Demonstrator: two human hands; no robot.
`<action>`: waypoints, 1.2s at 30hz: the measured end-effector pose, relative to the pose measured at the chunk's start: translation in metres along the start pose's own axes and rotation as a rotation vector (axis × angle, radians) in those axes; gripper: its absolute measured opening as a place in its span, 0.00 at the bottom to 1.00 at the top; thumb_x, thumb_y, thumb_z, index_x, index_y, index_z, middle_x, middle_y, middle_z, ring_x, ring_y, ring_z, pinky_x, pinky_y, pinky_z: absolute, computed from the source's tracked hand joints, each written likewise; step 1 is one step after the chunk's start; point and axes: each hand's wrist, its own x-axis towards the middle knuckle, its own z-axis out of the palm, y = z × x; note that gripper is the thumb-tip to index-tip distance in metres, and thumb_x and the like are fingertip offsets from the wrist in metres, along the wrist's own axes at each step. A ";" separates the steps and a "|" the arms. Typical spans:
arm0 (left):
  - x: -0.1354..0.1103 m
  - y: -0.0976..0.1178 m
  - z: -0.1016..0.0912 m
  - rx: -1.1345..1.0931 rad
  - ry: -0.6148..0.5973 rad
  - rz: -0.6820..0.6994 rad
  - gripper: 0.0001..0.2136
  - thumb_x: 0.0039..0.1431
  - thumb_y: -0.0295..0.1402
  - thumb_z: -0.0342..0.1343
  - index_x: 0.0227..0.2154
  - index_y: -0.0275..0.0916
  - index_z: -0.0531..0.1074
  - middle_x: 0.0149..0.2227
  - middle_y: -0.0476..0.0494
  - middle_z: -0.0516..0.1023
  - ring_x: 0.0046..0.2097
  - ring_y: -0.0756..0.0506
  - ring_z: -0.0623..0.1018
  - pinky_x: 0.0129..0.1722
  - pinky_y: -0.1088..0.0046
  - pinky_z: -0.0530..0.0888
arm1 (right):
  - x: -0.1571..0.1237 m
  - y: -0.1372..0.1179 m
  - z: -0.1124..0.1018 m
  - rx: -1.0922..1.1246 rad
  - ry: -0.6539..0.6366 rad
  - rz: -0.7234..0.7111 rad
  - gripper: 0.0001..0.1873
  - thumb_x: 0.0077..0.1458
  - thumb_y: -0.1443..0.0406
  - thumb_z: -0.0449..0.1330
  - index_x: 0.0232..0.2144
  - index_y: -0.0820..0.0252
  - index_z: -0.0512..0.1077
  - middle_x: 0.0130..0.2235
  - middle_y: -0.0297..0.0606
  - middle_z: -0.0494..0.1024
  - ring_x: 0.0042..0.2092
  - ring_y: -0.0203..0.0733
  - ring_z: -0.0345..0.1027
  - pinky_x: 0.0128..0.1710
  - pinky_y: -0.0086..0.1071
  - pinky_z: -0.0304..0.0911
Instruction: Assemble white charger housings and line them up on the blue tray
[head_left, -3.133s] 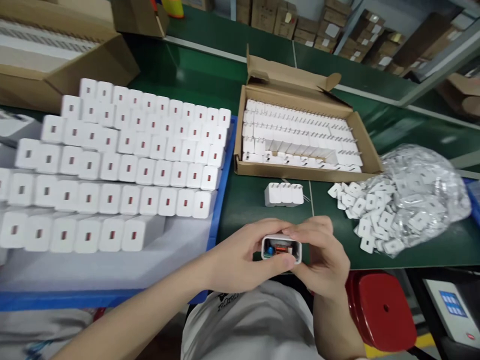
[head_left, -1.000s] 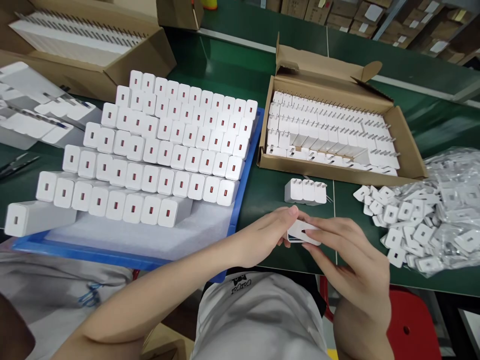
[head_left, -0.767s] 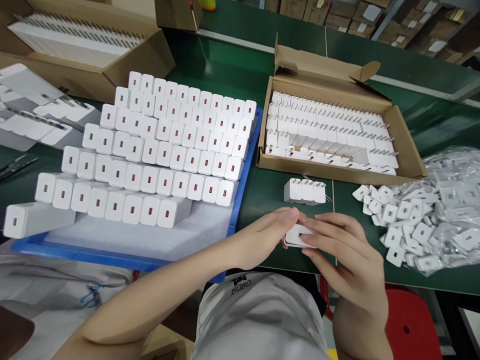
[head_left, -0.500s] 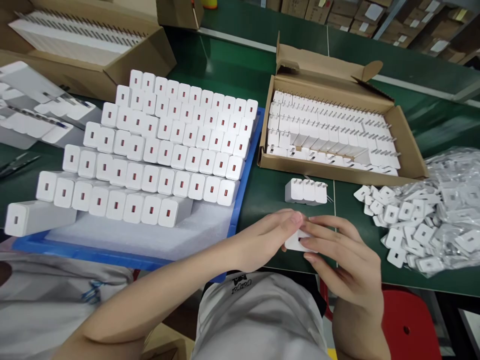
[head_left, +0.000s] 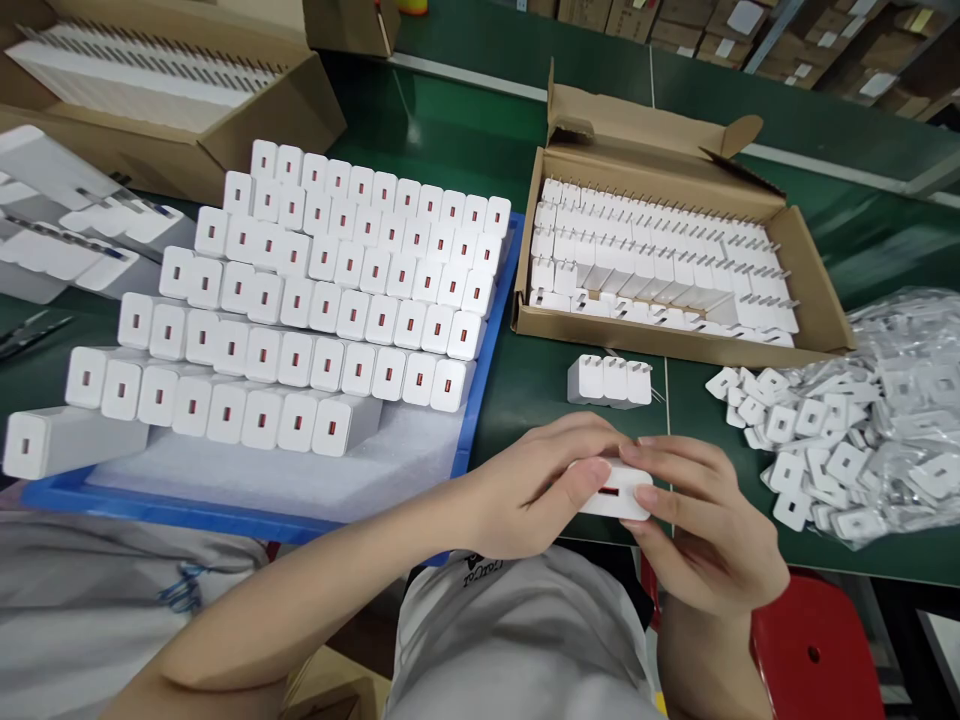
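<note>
Between my two hands, close to the table's near edge, is a white USB charger (head_left: 619, 502) with its red-lined port facing me. My left hand (head_left: 544, 485) grips its left end, thumb lying on the port side. At the right end, the fingers of my right hand (head_left: 697, 515) close round it. Just beyond my hands a short row of white plug chargers (head_left: 609, 382) stands with metal pins up. To my left, many white chargers (head_left: 296, 300) lie stacked in stepped rows, ports toward me, on a blue-rimmed tray (head_left: 469, 425).
An open cardboard box (head_left: 675, 345) of pin-up chargers stands beyond my hands. Loose white cover plates (head_left: 814, 425) spill from a clear plastic bag (head_left: 900, 390) at right. Another box (head_left: 262, 130) is at far left, with tweezers (head_left: 34, 335) nearer. A red stool (head_left: 817, 650) stands below right.
The charger has come more into view, its port now showing between my hands. My left thumb has moved down onto its port side, and my right hand has shifted slightly right.
</note>
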 end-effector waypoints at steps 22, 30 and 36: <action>0.000 -0.010 0.001 0.151 0.152 0.197 0.14 0.69 0.34 0.48 0.53 0.33 0.68 0.53 0.30 0.69 0.59 0.40 0.68 0.55 0.61 0.71 | -0.011 -0.013 0.016 0.316 0.163 0.597 0.22 0.56 0.69 0.65 0.54 0.56 0.73 0.57 0.47 0.73 0.59 0.55 0.66 0.55 0.46 0.70; 0.000 -0.009 -0.001 0.172 0.130 0.234 0.16 0.70 0.37 0.47 0.54 0.36 0.69 0.50 0.32 0.69 0.55 0.40 0.70 0.49 0.59 0.76 | -0.007 -0.010 0.014 0.384 0.093 0.550 0.21 0.58 0.69 0.62 0.54 0.56 0.72 0.54 0.46 0.74 0.56 0.53 0.70 0.53 0.45 0.72; 0.000 -0.010 -0.001 0.194 0.112 0.253 0.17 0.70 0.38 0.47 0.56 0.37 0.68 0.50 0.32 0.68 0.55 0.39 0.69 0.47 0.63 0.76 | -0.006 -0.014 0.018 0.369 0.118 0.572 0.19 0.58 0.70 0.61 0.53 0.56 0.72 0.54 0.47 0.73 0.55 0.51 0.69 0.48 0.40 0.74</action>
